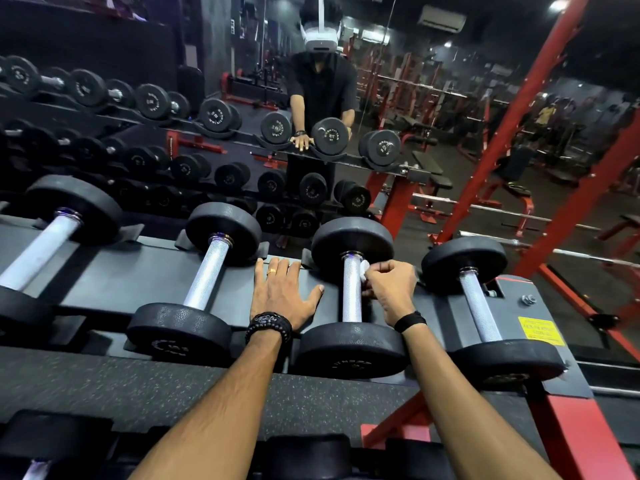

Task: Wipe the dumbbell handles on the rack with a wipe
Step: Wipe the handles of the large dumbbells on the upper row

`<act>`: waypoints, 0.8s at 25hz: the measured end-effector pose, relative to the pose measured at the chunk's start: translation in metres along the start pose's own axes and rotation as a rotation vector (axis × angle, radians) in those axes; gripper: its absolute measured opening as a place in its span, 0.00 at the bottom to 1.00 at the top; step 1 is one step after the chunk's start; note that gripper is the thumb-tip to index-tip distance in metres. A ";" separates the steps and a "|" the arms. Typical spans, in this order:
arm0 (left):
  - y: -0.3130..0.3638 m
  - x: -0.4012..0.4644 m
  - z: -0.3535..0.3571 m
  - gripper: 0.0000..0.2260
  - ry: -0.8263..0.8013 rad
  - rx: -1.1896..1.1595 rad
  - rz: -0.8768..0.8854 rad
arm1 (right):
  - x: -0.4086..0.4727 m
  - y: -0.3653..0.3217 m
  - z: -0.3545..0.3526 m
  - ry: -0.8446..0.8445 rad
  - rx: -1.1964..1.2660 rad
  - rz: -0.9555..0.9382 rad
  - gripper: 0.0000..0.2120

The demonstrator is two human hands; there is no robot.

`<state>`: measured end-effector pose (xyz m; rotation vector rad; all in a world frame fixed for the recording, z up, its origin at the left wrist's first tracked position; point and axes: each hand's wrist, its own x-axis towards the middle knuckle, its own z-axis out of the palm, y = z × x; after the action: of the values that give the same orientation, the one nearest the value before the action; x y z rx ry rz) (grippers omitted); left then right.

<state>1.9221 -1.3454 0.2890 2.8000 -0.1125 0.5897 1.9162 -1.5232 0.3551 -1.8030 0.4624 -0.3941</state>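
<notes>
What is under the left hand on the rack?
The left hand lies flat on the rack, between two dumbbells. Only bare black shelf shows around it; what its palm covers is hidden.

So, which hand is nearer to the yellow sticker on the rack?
The right hand. It holds the white wipe against a dumbbell handle, one dumbbell away from the yellow sticker. The left hand rests flat on the rack, further left.

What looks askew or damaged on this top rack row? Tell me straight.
Nothing stands out. The four dumbbells in view sit in their cradles on the rack, roughly parallel, handles intact. The right hand holds a white wipe against one handle; the left hand rests flat on the rack.
</notes>
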 end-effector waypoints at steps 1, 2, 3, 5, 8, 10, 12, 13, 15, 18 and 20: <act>0.000 0.000 0.000 0.29 -0.002 -0.002 0.000 | 0.000 -0.001 0.000 -0.024 0.029 -0.017 0.08; 0.000 0.000 -0.001 0.29 -0.004 -0.004 0.000 | 0.000 -0.002 -0.001 -0.052 0.057 -0.029 0.09; 0.000 0.000 -0.001 0.29 -0.004 -0.004 -0.002 | 0.000 -0.002 -0.003 -0.080 0.087 -0.034 0.10; 0.000 -0.001 -0.001 0.30 -0.005 -0.002 -0.005 | -0.002 -0.002 -0.005 -0.163 0.209 0.039 0.08; 0.000 -0.001 0.000 0.30 -0.008 0.006 -0.005 | -0.004 -0.004 -0.004 -0.308 0.430 0.300 0.06; 0.000 -0.001 0.001 0.30 -0.009 0.009 -0.002 | -0.002 -0.003 -0.003 -0.366 0.485 0.445 0.06; 0.000 0.000 0.001 0.29 -0.004 0.004 -0.002 | 0.000 0.000 -0.003 -0.338 0.524 0.469 0.04; 0.000 0.000 0.001 0.29 0.001 0.003 -0.002 | 0.001 0.001 -0.002 -0.285 0.529 0.406 0.03; 0.000 0.000 0.001 0.30 -0.001 0.004 -0.006 | 0.000 0.001 -0.002 -0.134 0.391 0.085 0.06; 0.000 0.001 0.002 0.30 -0.002 0.010 0.004 | 0.001 -0.013 -0.001 0.007 -0.215 -0.581 0.10; -0.001 0.001 0.002 0.30 -0.012 0.008 0.008 | 0.000 -0.021 0.004 -0.012 -0.470 -0.779 0.10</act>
<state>1.9239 -1.3451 0.2871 2.8127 -0.1234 0.5770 1.9209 -1.5148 0.3743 -2.4089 -0.2069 -0.8575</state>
